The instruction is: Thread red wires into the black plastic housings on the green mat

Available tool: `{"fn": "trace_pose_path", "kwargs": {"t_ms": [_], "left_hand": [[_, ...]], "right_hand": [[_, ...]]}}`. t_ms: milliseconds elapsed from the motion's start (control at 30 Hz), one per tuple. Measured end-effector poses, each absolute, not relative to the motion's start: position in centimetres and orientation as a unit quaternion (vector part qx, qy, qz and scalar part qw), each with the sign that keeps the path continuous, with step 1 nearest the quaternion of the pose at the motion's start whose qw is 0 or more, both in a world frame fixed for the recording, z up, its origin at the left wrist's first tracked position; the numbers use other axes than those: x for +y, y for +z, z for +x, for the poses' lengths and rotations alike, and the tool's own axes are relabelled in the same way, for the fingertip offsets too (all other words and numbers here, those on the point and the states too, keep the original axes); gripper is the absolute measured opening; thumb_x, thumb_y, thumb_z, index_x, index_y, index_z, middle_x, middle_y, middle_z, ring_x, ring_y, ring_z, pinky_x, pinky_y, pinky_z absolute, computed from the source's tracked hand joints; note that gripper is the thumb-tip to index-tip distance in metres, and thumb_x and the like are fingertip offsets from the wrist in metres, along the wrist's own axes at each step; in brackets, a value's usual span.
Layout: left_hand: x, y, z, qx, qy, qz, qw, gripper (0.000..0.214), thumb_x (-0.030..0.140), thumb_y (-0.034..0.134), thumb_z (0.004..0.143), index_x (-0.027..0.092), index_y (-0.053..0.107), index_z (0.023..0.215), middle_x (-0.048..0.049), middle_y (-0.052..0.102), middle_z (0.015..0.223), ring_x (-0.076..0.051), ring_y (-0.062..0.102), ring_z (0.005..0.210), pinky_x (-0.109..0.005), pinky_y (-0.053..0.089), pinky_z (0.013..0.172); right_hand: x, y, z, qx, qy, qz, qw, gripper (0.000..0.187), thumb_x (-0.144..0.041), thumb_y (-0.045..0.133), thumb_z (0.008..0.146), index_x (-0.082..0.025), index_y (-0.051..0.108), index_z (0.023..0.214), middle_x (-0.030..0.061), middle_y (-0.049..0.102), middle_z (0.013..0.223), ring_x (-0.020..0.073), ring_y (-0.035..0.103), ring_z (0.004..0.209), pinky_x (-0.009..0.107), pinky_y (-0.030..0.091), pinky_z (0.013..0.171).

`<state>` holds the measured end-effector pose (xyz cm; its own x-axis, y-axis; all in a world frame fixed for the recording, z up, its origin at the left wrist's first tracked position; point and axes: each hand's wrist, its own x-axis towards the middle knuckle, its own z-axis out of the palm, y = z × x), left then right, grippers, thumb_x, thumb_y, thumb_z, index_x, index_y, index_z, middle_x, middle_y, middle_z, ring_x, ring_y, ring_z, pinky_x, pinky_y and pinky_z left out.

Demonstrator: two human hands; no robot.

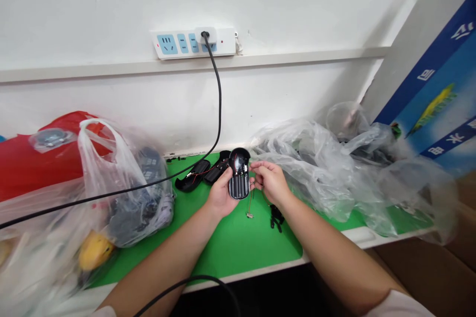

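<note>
My left hand (222,192) grips a black plastic casing (239,189) with a rounded glossy top and a ribbed, battery-bay-like lower half. It is held upright over the green mat, its open inner side facing me. At the casing's right edge, the fingers of my right hand (270,181) are pinched together; what lies between them is too small to make out. A thin wire (250,202) hangs below these fingers, ending in a small metallic piece (249,215). Behind my left hand lie similar black casings (192,177) with red wires.
Small black parts (276,219) lie beside my right wrist on the green mat (238,252). Filled plastic bags (126,183) stand left, and crumpled clear bags (316,158) lie right. A black cable (219,94) runs from the wall power strip (186,43) across the left side.
</note>
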<state>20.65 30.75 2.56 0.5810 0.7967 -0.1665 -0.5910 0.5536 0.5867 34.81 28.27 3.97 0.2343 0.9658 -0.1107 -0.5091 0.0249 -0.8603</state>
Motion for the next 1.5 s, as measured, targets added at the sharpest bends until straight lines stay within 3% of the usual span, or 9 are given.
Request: {"fn": "trace_pose_path", "kwargs": {"t_ms": [300,500,700,833,1000,1100,1200,1367,1500], "left_hand": [[30.4,2.4,20.9,0.229,0.432,0.304,0.818,0.037,0.037,0.059,0.086,0.017,0.059,0.116,-0.0104,0.067,0.111,-0.028,0.066,0.096,-0.048,0.051,0.087],[30.1,1.1,21.3,0.242,0.491,0.525,0.652,0.052,0.029,0.068,0.080,0.024,0.053,0.130,-0.0056,0.053,0.136,-0.024,0.047,0.127,-0.037,0.034,0.109],[30.1,0.3,21.1,0.258,0.456,0.686,0.504,0.060,0.031,0.065,0.082,0.025,0.044,0.138,-0.0095,0.048,0.137,-0.026,0.045,0.126,-0.040,0.034,0.108],[29.5,1.1,21.1,0.270,0.481,0.713,0.433,0.059,0.028,0.069,0.078,0.025,0.051,0.134,-0.0090,0.050,0.128,-0.026,0.045,0.123,-0.040,0.031,0.108],[29.2,2.1,21.4,0.276,0.525,0.600,0.537,0.055,0.022,0.075,0.070,0.025,0.060,0.124,-0.0072,0.055,0.124,-0.025,0.049,0.119,-0.034,0.035,0.104],[29.9,2.2,21.3,0.293,0.540,0.442,0.653,0.053,0.026,0.074,0.072,0.025,0.058,0.123,-0.0050,0.062,0.113,-0.019,0.061,0.093,-0.029,0.048,0.082],[30.8,2.3,21.1,0.305,0.535,0.312,0.723,0.045,0.035,0.071,0.076,0.023,0.056,0.118,-0.0027,0.065,0.091,-0.015,0.063,0.068,-0.027,0.049,0.060],[31.0,2.5,21.1,0.289,0.482,0.241,0.791,0.036,0.043,0.060,0.084,0.015,0.059,0.107,-0.0074,0.067,0.087,-0.018,0.066,0.070,-0.031,0.053,0.065],[30.8,2.8,21.1,0.292,0.460,0.229,0.807,0.040,0.047,0.052,0.088,0.011,0.061,0.104,-0.0101,0.068,0.087,-0.019,0.066,0.071,-0.033,0.054,0.067]], "right_hand": [[28.1,3.8,35.0,-0.323,0.550,-0.430,0.639,0.019,-0.025,0.063,0.063,-0.014,0.064,0.078,-0.0014,0.056,0.059,0.0081,0.044,0.041,0.020,0.034,0.035],[28.3,2.7,34.3,-0.440,0.377,-0.527,0.622,0.010,-0.025,0.063,0.063,-0.016,0.060,0.066,-0.0008,0.058,0.061,0.0122,0.051,0.053,0.024,0.043,0.049],[28.5,1.0,33.4,-0.356,0.362,-0.547,0.666,0.019,-0.017,0.052,0.055,-0.015,0.062,0.070,0.0001,0.062,0.065,0.0142,0.052,0.057,0.026,0.044,0.056],[28.3,0.8,32.6,-0.311,0.379,-0.517,0.702,0.019,-0.015,0.049,0.052,-0.016,0.062,0.067,-0.0008,0.060,0.063,0.0140,0.052,0.058,0.026,0.044,0.058],[28.3,1.8,32.3,-0.275,0.468,-0.475,0.692,0.006,-0.017,0.057,0.058,-0.017,0.060,0.063,-0.0038,0.052,0.052,0.0091,0.042,0.043,0.023,0.035,0.042],[28.4,2.3,32.7,-0.300,0.461,-0.480,0.684,0.014,-0.029,0.067,0.066,-0.017,0.061,0.069,-0.0046,0.051,0.052,0.0071,0.034,0.037,0.022,0.027,0.035],[28.2,2.7,33.3,-0.350,0.418,-0.498,0.674,0.023,-0.039,0.069,0.071,-0.017,0.063,0.076,-0.0020,0.056,0.059,0.0086,0.040,0.040,0.024,0.033,0.037],[27.6,3.3,33.6,-0.462,0.242,-0.502,0.690,0.015,-0.033,0.065,0.077,-0.018,0.065,0.075,0.0040,0.062,0.078,0.0143,0.055,0.066,0.027,0.047,0.059],[27.8,2.9,34.0,-0.489,0.245,-0.505,0.668,0.011,-0.030,0.061,0.079,-0.019,0.064,0.080,0.0037,0.060,0.081,0.0140,0.055,0.065,0.027,0.046,0.058]]}}
